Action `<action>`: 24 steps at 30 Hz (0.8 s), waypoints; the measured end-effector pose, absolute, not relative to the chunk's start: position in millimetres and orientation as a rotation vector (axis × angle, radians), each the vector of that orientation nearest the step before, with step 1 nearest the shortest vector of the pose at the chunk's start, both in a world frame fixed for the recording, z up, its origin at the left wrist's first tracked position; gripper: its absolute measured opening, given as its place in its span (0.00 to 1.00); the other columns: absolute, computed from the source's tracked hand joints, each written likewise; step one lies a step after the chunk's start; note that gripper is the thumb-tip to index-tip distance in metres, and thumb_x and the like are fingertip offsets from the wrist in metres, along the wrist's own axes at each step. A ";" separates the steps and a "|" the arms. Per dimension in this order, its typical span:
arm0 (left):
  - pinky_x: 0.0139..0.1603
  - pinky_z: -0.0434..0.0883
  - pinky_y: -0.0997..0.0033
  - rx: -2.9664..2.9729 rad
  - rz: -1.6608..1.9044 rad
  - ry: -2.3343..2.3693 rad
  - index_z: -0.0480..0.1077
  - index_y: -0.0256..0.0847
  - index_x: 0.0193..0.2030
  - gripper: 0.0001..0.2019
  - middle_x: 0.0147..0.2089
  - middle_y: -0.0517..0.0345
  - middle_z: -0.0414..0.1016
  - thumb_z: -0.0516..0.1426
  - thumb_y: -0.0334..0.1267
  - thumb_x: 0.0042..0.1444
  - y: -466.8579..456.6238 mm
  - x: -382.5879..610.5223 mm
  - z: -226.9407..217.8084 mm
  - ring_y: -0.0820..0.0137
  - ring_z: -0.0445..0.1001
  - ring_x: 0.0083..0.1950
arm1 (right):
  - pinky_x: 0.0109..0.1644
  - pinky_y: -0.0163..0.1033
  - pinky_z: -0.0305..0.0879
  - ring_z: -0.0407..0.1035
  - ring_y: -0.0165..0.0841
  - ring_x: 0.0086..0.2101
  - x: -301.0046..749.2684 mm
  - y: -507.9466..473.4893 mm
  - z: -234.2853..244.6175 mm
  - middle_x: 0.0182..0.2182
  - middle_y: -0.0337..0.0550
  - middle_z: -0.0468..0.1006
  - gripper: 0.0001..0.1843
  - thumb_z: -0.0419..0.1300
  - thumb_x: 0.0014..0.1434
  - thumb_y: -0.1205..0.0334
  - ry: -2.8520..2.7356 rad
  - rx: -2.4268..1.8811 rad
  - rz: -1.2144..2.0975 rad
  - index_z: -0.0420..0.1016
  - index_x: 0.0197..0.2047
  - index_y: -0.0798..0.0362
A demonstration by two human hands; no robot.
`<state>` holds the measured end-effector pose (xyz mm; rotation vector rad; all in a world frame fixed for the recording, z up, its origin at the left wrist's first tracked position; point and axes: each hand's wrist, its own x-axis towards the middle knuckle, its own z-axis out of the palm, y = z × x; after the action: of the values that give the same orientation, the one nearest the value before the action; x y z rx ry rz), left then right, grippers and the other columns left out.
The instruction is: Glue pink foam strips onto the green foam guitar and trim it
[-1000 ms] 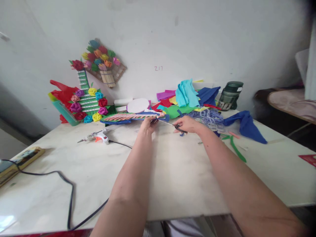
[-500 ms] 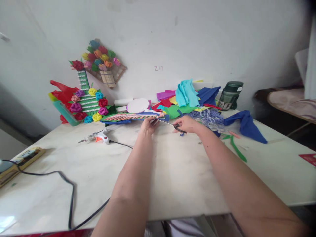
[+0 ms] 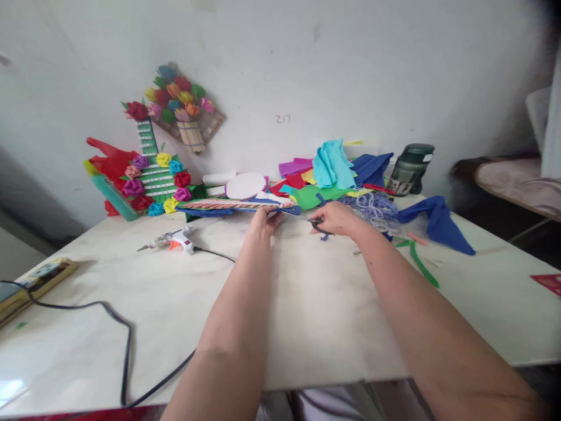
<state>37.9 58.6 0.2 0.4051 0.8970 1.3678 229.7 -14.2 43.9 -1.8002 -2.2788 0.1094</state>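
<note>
My left hand [image 3: 265,221] is closed on the near edge of a flat craft piece [image 3: 236,204], which has pink and white twisted cords on top and blue paper along its edge. The piece is held tilted, so its face shows only as a thin strip. In my right hand [image 3: 335,218] is a pair of scissors [image 3: 322,225] with black handles. Their blades point left and meet the blue edge at the right end of the piece, beside my left fingers. A small blue scrap [image 3: 324,237] shows just below the scissors.
A white glue gun [image 3: 182,240] with a black cord lies to the left, near a power strip [image 3: 48,278]. Flower-trimmed craft [image 3: 160,181] leans at the back left. Coloured paper [image 3: 333,164], tangled yarn [image 3: 372,210] and a dark green bottle [image 3: 411,169] stand behind and right.
The craft piece has tipped flatter, so less of its corded face shows. Both hands keep nearly the same place, with the scissors still at the blue edge.
</note>
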 end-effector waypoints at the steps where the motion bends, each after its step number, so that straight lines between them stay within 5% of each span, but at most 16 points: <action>1: 0.43 0.75 0.62 0.392 1.380 0.899 0.67 0.38 0.30 0.12 0.31 0.57 0.71 0.53 0.18 0.40 58.8 38.3 0.5 0.70 0.74 0.32 | 0.29 0.34 0.54 0.70 0.32 0.30 229.4 -14.9 44.4 0.28 0.36 0.81 0.15 0.64 0.45 0.49 -2.288 -1.804 0.100 0.82 0.38 0.39; 14: 0.46 0.75 0.61 0.359 1.408 0.864 0.65 0.38 0.29 0.13 0.30 0.58 0.71 0.51 0.16 0.41 63.1 36.6 -4.1 0.71 0.74 0.34 | 0.31 0.35 0.56 0.72 0.36 0.36 228.6 -17.1 48.5 0.33 0.38 0.82 0.15 0.63 0.47 0.49 -2.334 -1.856 -0.022 0.82 0.40 0.38; 24: 0.45 0.74 0.62 0.437 1.357 0.798 0.65 0.37 0.29 0.13 0.31 0.55 0.71 0.52 0.16 0.39 63.3 35.5 -6.1 0.66 0.75 0.37 | 0.28 0.33 0.54 0.69 0.30 0.26 226.3 -17.3 49.4 0.23 0.36 0.78 0.13 0.64 0.48 0.50 -2.295 -1.888 0.259 0.83 0.37 0.43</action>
<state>35.5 63.3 -6.1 0.4371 0.7979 1.3575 226.3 -17.3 49.4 -1.8876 -2.2945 0.2586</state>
